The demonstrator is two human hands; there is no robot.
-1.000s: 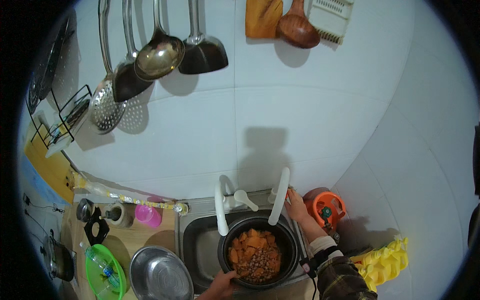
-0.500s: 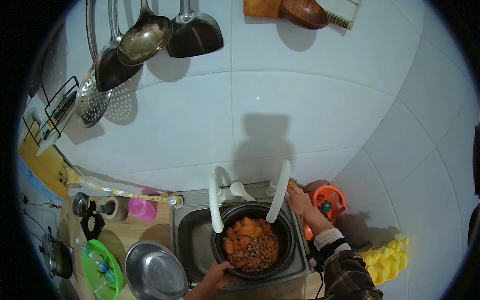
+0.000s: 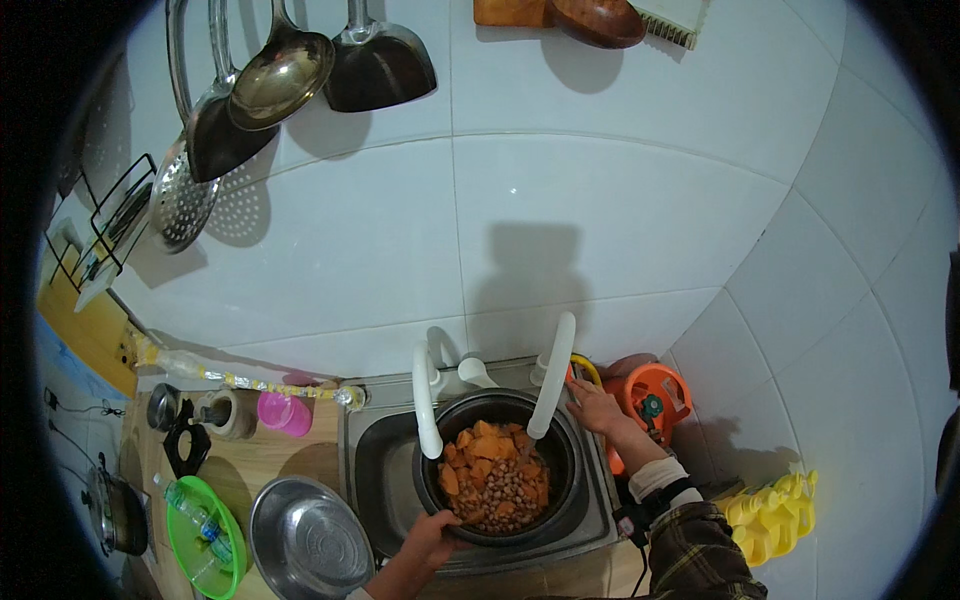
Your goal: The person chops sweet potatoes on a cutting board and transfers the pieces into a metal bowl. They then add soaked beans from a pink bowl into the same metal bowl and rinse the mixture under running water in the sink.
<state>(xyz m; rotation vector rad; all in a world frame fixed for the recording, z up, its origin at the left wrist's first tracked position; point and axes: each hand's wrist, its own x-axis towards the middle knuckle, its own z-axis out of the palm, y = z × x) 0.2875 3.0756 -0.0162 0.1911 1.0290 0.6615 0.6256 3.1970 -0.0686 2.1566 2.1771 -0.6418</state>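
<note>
A dark round pot stands in the metal sink, holding orange chunks, like pumpkin or sweet potato, and small reddish-brown peanuts or beans. My left hand grips the pot's near-left rim, thumb over the edge and the other fingers partly hidden. Beyond the pot's right side, my right hand is held with fingers extended beside the base of the right white faucet; nothing shows in it. The left white faucet curves over the pot's left edge. Both spouts hang above the food.
Left of the sink sit a metal bowl, a green basket with bottles, and a pink cup. An orange container and yellow plastic rack stand right. Ladles and spatulas hang on the wall.
My right hand has drawn back slightly toward me from the right faucet's base, uncovering a yellow loop there. My left hand stays on the pot rim. The whole view has shifted slightly.
</note>
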